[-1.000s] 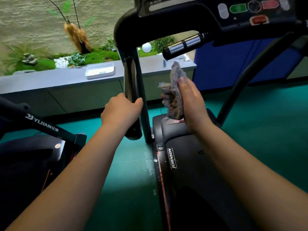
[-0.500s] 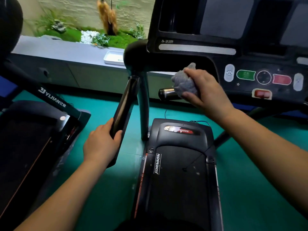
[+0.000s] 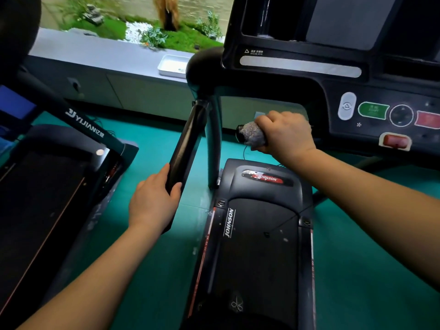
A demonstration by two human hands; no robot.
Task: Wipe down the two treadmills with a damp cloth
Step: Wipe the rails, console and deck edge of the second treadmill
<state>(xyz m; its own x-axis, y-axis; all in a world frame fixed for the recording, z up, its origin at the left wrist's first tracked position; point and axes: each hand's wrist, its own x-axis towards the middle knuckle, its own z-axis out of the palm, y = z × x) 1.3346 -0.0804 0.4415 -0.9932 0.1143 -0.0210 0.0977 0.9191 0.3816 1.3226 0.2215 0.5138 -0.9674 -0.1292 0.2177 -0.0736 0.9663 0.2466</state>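
I stand on the black Johnson treadmill (image 3: 257, 234), its console (image 3: 357, 96) above and to the right. My right hand (image 3: 285, 134) holds a grey cloth (image 3: 252, 135) wrapped around the short inner grip bar under the console; only the bar's black end cap shows. My left hand (image 3: 154, 203) clasps the lower end of the left side handrail (image 3: 188, 144), which slopes up to the console arm. A second black treadmill (image 3: 54, 186), with Yijian lettering on its upright, stands to the left.
Green floor (image 3: 152, 246) shows between and around the two machines. A grey low cabinet (image 3: 100, 67) runs along the back with a white tray (image 3: 173, 65) on top. Plants and moss lie behind it. Green, red and round buttons sit on the console.
My right hand has closed the cloth around the inner grip bar, where before it held the cloth just above it. The view has shifted slightly. My left hand keeps its hold on the handrail.
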